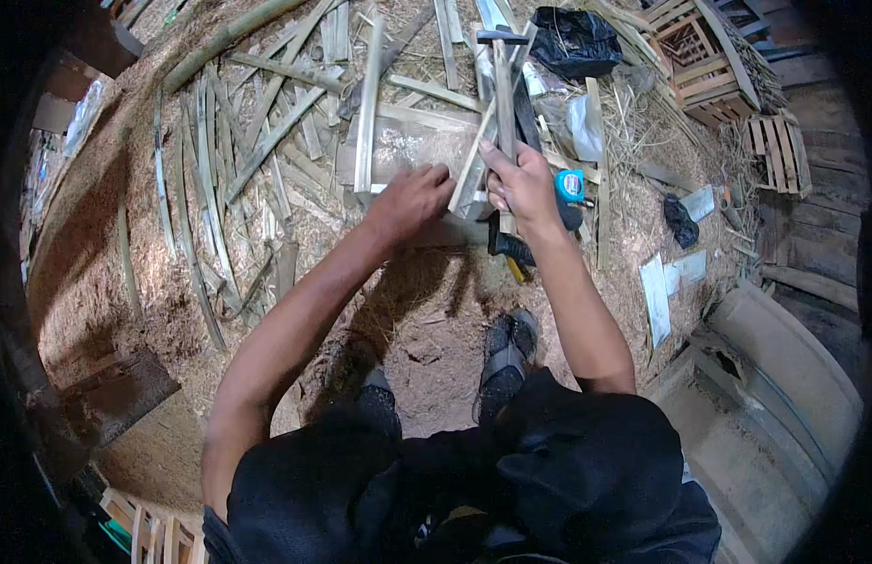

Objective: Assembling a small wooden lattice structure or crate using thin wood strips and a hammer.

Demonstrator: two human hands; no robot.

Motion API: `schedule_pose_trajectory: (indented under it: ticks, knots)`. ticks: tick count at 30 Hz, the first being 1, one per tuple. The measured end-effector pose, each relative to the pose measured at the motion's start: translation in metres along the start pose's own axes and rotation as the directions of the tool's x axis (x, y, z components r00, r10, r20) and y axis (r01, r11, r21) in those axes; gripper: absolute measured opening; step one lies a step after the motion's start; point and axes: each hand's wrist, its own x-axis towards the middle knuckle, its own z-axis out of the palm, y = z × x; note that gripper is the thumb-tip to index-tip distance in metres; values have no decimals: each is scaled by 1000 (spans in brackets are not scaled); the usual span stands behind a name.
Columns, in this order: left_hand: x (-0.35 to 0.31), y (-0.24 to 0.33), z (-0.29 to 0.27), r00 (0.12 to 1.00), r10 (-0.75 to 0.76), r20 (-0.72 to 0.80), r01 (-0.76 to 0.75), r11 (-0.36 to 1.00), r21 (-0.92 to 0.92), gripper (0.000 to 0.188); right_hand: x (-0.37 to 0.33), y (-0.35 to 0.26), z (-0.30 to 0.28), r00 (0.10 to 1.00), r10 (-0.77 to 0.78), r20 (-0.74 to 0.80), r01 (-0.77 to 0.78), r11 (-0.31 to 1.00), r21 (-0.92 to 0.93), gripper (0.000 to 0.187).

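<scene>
My right hand [522, 183] is wrapped round the wooden handle of a hammer [503, 99], whose dark head points away from me. My left hand [412, 199] rests at the near edge of a wooden work block [412, 146], fingers curled; whatever they may hold is hidden. Left of that hand, a pale wooden slat [368, 108] lies lengthwise over the block. Between my hands, a second slat [471, 174] slants across the block's right side. Just right of my right hand sits a turquoise tape measure [571, 186]. Below it, a black tool handle [511, 246] sticks out.
Loose bamboo and wood strips [205, 179] litter the shavings-covered ground at left. A black plastic bag [575, 42] lies beyond the block. Slatted wooden crates [704, 61] stand at the far right. Nearer on the right is a large grey curved panel [784, 348]. My feet flank bare soil.
</scene>
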Motion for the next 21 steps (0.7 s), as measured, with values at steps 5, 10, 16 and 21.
schedule_pose_trajectory:
  ticks: [5,10,16,21]
  knots:
    - [-3,-4,2,989,1,-145,-5,1000,-24,32,6,19,2,999,-37,3,37,996,-84,13]
    - [-17,-2,-9,984,-177,25,174,981,81,47,28,20,-2,990,-139,-29,119,927,-356,23]
    - [-36,-4,-40,981,-194,18,193,981,24,61,70,12,6,996,-22,89,76,740,-668,35]
    - [-51,-22,-57,932,-356,-70,350,933,-83,68,85,25,10,985,-100,142,173,664,-727,38]
